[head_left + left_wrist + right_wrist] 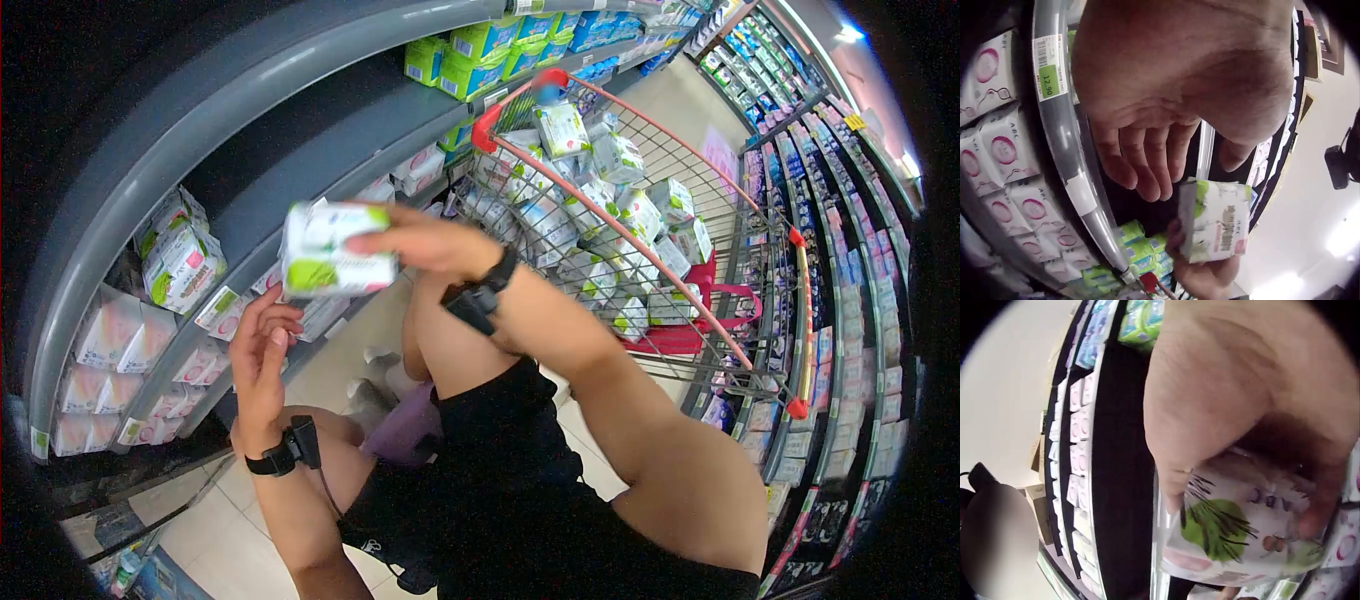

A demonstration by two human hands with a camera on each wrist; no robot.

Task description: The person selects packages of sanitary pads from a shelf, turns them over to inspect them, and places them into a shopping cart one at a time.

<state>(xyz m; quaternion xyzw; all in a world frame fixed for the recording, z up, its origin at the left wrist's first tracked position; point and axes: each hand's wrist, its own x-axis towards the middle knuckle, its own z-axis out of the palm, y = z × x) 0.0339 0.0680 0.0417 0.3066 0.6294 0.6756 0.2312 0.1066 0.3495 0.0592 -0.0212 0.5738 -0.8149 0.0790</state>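
My right hand (440, 245) grips a white-and-green pack of sanitary pads (330, 275) in front of the shelf, in the head view. The right wrist view shows its thumb and fingers spread over opposite sides of the pack (1247, 531), which bears ABC lettering and a green leaf print. Just below and left of the pack, my left hand (262, 360) is raised with fingers loosely bent and nothing in them. In the left wrist view its palm faces the camera, with the held pack (1216, 219) beyond the fingertips. Similar packs (183, 265) stand on the shelf at left.
A wire shopping cart (805, 320) at right holds many similar packs and a red bag (705, 285). Green packs (485, 65) line the far shelf. Pink-and-white packs (125, 335) fill lower shelves at left. A purple stool (405, 430) is under the person; stocked shelves (840, 300) stand opposite.
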